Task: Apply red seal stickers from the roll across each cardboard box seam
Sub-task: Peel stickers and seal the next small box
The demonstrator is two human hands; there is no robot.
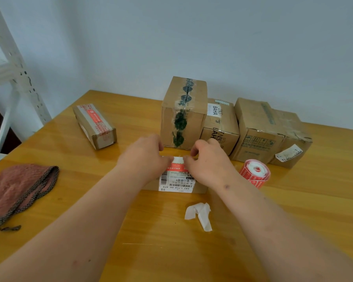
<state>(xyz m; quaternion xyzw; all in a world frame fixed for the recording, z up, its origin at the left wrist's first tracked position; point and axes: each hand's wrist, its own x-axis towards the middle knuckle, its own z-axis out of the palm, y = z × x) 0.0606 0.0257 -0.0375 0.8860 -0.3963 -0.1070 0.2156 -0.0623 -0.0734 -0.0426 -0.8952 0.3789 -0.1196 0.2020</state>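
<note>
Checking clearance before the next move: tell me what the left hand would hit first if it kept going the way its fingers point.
Likely the tall cardboard box with dark green tape: the left hand points away from the person, and that box stands right behind it. Depth is hard to judge.

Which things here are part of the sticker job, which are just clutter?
Job:
- left hand and right hand, holding the red sticker
- small box under them
- sticker roll
- sealed long box
- four boxes at the back, e.g. the tall box

Clutter:
- folded cloth
- crumpled backing paper
- metal shelf
</note>
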